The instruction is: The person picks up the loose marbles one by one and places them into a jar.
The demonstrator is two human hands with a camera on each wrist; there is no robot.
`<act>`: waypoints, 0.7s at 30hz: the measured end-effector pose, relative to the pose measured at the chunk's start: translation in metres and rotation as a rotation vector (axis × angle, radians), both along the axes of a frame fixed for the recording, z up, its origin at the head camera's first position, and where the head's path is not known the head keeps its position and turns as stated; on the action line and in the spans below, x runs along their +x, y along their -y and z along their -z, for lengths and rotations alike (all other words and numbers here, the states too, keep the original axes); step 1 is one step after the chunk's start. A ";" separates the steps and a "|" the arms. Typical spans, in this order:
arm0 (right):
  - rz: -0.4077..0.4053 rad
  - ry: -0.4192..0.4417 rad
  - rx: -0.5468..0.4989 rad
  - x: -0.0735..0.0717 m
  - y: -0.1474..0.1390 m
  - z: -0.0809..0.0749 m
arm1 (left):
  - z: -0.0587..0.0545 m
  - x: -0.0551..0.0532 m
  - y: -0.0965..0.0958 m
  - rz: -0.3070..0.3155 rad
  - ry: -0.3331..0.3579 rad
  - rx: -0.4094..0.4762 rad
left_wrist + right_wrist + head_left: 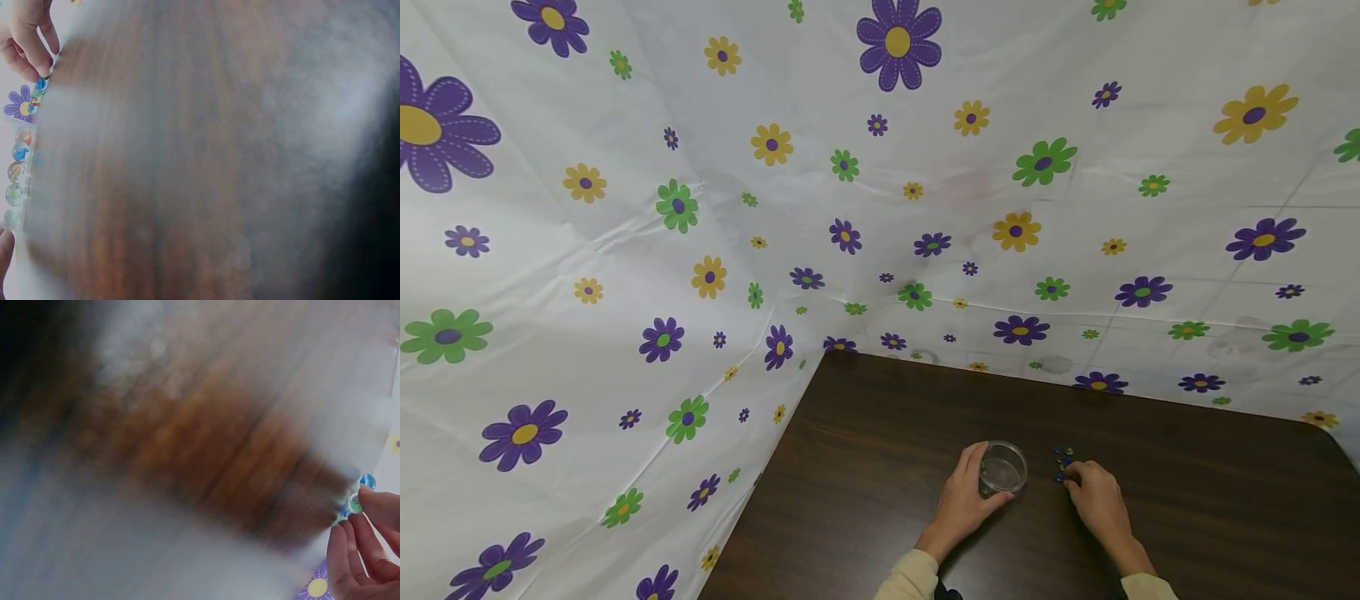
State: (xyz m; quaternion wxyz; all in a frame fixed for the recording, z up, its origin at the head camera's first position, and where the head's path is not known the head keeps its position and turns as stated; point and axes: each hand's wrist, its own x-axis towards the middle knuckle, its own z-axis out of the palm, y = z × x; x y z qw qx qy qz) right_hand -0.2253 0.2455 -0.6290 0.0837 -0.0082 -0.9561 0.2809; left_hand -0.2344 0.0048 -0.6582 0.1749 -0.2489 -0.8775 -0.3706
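Note:
My left hand point(961, 502) holds a clear round container point(1004, 475) on the dark table, with thumb and fingers curled around its wall. Several glass marbles point(20, 152) show through that wall in the left wrist view. To the right of the container, a small group of blue and green marbles point(1060, 478) lies on the tabletop. My right hand point(1099, 502) is over the near side of this group. In the right wrist view, its thumb and fingertips pinch a greenish marble point(355, 503), with a blue marble point(367, 481) just beyond.
The brown wooden table point(880, 467) meets a white flower-print sheet point(820, 208) along its back and left edges. Most of each wrist view is blurred tabletop.

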 end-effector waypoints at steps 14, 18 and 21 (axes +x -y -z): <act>-0.008 -0.046 -0.023 0.001 0.000 0.001 | -0.001 0.000 -0.001 -0.015 0.018 -0.025; 0.001 -0.053 -0.016 0.002 0.000 0.002 | 0.000 0.000 0.000 -0.014 0.017 -0.026; 0.009 -0.046 -0.012 0.002 0.000 0.002 | 0.000 0.000 0.000 -0.016 0.014 -0.033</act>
